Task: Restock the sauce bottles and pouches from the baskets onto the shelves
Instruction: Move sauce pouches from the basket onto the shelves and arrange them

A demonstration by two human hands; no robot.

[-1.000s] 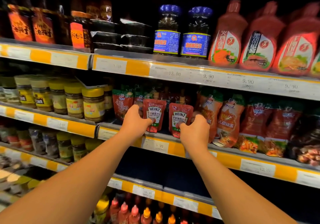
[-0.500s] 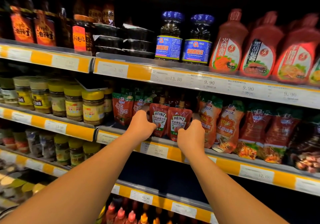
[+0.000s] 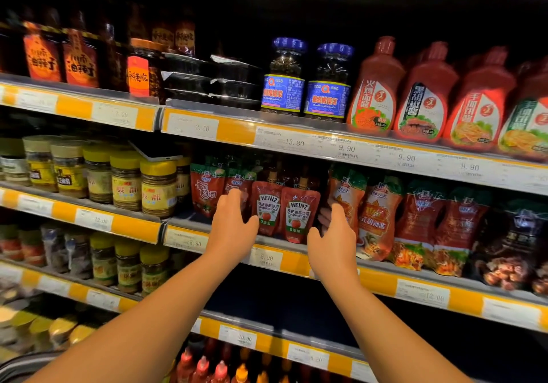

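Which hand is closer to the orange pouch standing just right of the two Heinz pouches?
The right hand. It is directly beside the orange pouch, its fingers overlapping the pouch's lower left edge. The left hand is on the far side of both Heinz pouches, well apart from it.

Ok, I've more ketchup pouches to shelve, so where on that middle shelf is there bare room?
A dark strip of shelf floor shows between the yellow-lidded jars and the red tomato pouches. A narrower gap lies between the Heinz pouches and the orange pouches, where the right hand reaches. Rightward, pouches stand packed together.
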